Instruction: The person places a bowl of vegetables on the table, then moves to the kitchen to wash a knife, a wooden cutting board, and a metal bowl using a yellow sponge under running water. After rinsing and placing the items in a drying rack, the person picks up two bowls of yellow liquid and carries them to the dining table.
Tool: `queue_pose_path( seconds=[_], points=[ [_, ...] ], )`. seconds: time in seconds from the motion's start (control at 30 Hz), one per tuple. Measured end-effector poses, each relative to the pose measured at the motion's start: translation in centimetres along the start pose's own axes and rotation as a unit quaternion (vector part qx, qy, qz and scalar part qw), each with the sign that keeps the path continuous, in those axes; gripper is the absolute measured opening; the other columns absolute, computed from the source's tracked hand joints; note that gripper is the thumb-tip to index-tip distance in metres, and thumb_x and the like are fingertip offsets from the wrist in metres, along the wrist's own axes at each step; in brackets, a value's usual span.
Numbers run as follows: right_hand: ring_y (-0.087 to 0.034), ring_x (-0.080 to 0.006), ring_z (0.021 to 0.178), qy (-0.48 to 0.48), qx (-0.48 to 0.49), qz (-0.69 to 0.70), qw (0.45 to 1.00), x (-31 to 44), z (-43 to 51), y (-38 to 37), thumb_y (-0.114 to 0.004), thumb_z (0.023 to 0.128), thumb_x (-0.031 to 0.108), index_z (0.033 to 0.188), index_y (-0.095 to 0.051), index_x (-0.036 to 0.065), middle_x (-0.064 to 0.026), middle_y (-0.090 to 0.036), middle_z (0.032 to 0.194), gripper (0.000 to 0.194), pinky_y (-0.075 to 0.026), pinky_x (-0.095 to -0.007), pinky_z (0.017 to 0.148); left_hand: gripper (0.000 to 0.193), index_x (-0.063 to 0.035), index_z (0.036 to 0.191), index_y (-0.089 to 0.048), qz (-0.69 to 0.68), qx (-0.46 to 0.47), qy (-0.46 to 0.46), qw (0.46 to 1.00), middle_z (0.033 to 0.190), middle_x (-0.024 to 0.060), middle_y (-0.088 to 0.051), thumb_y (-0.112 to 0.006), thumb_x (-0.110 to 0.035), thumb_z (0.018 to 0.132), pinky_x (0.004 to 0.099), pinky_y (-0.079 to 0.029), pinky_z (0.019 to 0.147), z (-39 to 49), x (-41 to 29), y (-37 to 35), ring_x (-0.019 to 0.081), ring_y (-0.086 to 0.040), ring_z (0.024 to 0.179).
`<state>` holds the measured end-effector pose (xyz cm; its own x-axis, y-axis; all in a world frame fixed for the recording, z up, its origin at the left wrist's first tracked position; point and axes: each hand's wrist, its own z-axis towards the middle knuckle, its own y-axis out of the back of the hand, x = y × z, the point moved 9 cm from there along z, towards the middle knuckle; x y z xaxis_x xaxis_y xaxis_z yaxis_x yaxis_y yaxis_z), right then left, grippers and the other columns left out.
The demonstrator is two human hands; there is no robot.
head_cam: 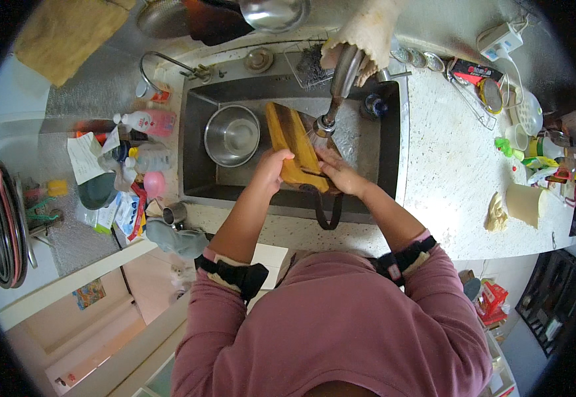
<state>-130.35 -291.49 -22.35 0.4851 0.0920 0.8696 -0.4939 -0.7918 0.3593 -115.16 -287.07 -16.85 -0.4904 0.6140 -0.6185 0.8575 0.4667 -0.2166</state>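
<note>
My left hand (271, 168) grips the near left side of a wooden cutting board (296, 141), its thumb resting on the yellow-brown face. The board is tilted over the sink (387, 164) and has a darker stripe along its length. Against its right side lies my right hand (336, 171), with fingers partly hidden under the spray. Water runs from the metal faucet head (324, 126) directly above those fingers and splashes into the basin. From the board's near end a dark strap loop (328, 218) hangs over the sink's front edge. Left of the board, a stainless steel bowl (232, 135) sits in the basin.
Bottles, including a pink one (151, 122), crowd the left counter. A wire rack with a scrubber (312, 64) is behind the sink. On the right counter (446, 164) are a crumpled cloth (496, 212), a paper roll (526, 204) and a power strip (500, 42).
</note>
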Motion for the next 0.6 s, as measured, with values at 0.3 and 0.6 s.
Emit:
queue_pose_path(
  seconds=[0.3, 0.6],
  points=[
    [-0.015, -0.0293, 0.142, 0.138, -0.015, 0.042, 0.989, 6.4, 2.4, 0.4, -0.029, 0.099, 0.040, 0.147, -0.023, 0.005, -0.0163, -0.020, 0.153, 0.059, -0.011, -0.0374, 0.114, 0.038, -0.0031, 0.115, -0.053, 0.030, 0.014, -0.033, 0.999, 0.104, 0.0089, -0.061, -0.058, -0.009, 0.078, 0.0370, -0.052, 0.078, -1.6, 0.5, -2.2, 0.0231, -0.061, 0.093],
    [-0.015, -0.0317, 0.141, -0.129, 0.004, -0.127, 0.983, -0.2, 3.0, 0.7, -0.020, 0.098, 0.048, 0.143, -0.031, 0.003, -0.0195, -0.027, 0.149, 0.065, -0.010, -0.0395, 0.115, 0.042, 0.0001, 0.119, -0.051, 0.007, 0.024, -0.018, 1.000, 0.108, 0.0105, -0.060, -0.057, -0.006, 0.078, 0.0364, -0.050, 0.082, -3.7, 1.2, -2.2, 0.0237, -0.061, 0.097]
  ],
)
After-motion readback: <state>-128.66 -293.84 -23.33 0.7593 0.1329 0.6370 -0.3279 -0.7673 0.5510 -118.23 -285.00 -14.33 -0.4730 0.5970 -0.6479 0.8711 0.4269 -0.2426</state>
